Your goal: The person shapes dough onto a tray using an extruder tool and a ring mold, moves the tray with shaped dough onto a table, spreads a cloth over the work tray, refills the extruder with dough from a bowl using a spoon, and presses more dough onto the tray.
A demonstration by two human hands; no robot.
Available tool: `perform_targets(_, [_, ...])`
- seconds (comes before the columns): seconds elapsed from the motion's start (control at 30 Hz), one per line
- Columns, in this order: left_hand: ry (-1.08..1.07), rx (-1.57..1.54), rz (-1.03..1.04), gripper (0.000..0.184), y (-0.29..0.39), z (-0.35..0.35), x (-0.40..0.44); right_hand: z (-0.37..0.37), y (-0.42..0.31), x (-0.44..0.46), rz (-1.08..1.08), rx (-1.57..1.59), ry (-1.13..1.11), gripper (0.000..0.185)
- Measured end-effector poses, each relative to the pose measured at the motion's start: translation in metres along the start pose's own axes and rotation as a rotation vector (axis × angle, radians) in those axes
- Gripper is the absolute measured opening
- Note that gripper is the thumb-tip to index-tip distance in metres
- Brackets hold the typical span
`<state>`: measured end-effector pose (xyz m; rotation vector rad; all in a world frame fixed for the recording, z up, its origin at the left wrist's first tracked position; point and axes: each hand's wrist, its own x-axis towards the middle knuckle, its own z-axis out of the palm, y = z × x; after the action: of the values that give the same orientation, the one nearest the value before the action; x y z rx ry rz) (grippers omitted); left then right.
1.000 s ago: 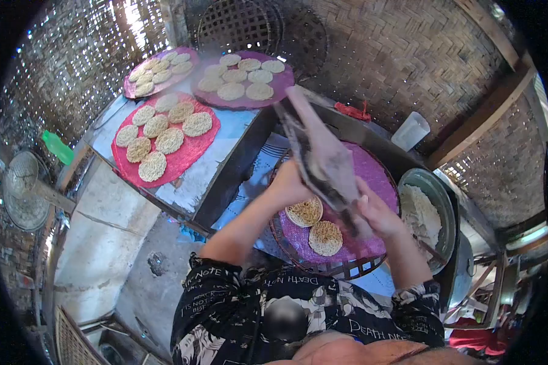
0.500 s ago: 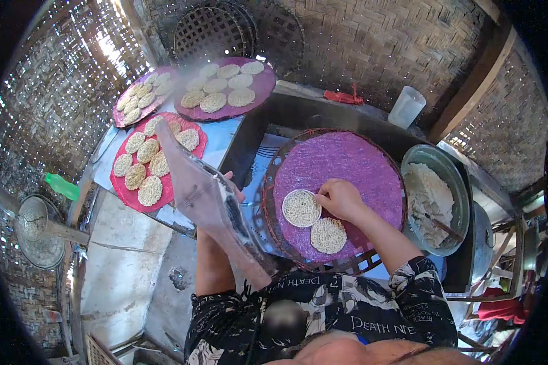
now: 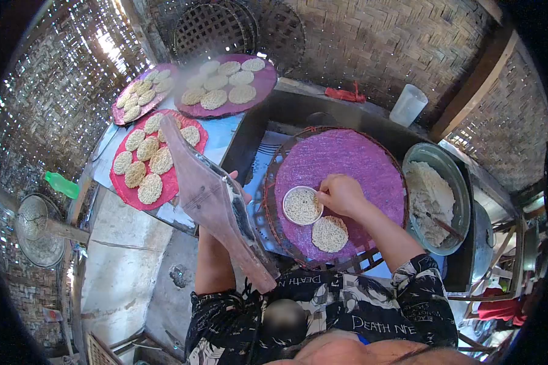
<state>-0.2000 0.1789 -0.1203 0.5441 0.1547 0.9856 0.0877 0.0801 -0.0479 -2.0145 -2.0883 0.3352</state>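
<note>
My left hand (image 3: 240, 185) is mostly hidden behind a long wooden press (image 3: 208, 193), its fingers wrapped round it and showing at the right edge. The press slants in front of my body, left of the round tray. With thumb and fingers, my right hand (image 3: 344, 196) pinches the edge of a white ring mold (image 3: 285, 210). Fine pale strands (image 3: 302, 204) fill the ring. Just below it lies a flat round of strands (image 3: 330, 234), outside any ring. Both rest on a purple cloth (image 3: 347, 155) spread over the woven tray (image 3: 270, 210).
A green basin (image 3: 463, 238) of pale dough (image 3: 429, 188) stands at the right. Several strand rounds lie on a red cloth (image 3: 123, 190) at the left and two purple trays behind. A clear plastic cup (image 3: 408, 106) and red bag (image 3: 345, 94) sit along the back ledge.
The wooden press has shifted slightly right and down with my left hand. My right hand has moved up a little at the ring's edge, fingers still on it.
</note>
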Motion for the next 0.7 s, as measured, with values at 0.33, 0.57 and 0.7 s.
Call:
perform_targets(0.33, [-0.009,0.401,0.143,0.051,0.01,0.037,-0.006,-0.009,-0.001,0.009,0.099,-0.001,-0.178,0.024])
perform_targets(0.57, [0.014,0.585,0.101,0.052,0.014,0.037,-0.004,-0.011,0.004,0.014,0.091,-0.009,-0.213,0.025])
perform_targets(0.7, [0.055,0.529,0.087,0.053,0.01,0.04,-0.01,-0.023,0.007,0.014,0.123,0.114,-0.183,0.026])
